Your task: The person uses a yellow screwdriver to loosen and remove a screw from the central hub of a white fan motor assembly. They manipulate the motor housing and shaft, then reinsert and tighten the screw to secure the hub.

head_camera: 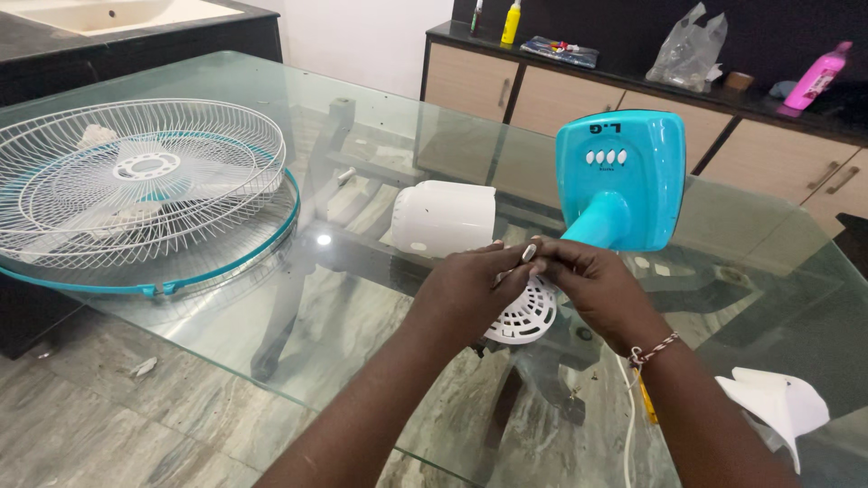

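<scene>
A table fan lies taken apart on a glass table [271, 298]. My left hand [470, 289] and my right hand [592, 285] meet at the fingertips above a white vented motor cover [524, 316], pinching a small pale part [529, 253] between them. Just behind the hands lies the white motor housing [443, 217]. The turquoise fan base [624, 176], with a row of white buttons, stands tipped on edge behind my right hand. A white cord [630, 425] runs down under my right wrist.
White wire fan guards [136, 181] with a turquoise rim lie stacked at the table's left. A white fan blade [778, 402] rests at the right edge. Behind stands a cabinet [542, 95] with bottles and a plastic bag. A sink counter [108, 23] sits at the far left.
</scene>
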